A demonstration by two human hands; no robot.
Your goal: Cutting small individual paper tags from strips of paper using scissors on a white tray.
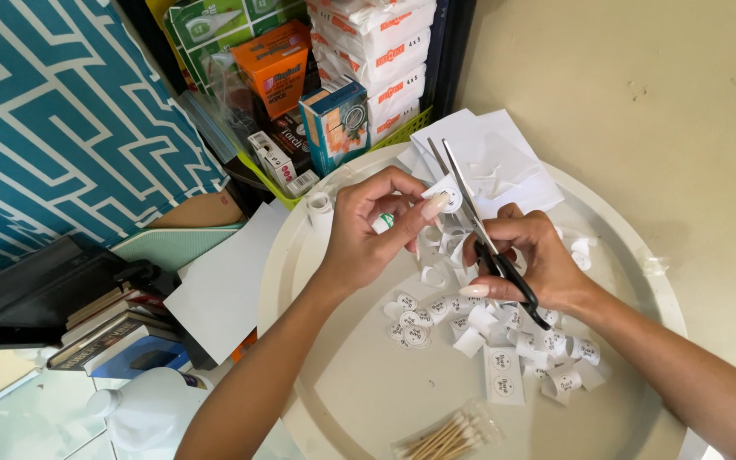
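Fingers (433, 207) of the left hand (366, 237) pinch a round white label (447, 192) above the middle of the white round tray (359, 400). The right hand (531, 262) grips black-handled scissors (480, 228), blades slightly parted around the label, long axis pointing toward the tray's far edge. Cut labels (487, 336) lie near the tray's middle, beneath the right hand.

Round white labels (411, 322) heaped on tray; one label (446, 192) at scissor blades; orange box (276, 64), blue-white box (334, 123), stacked white packs (381, 51) behind tray.

Bright even daylight, soft shadows, sharp focus (edges bowed)
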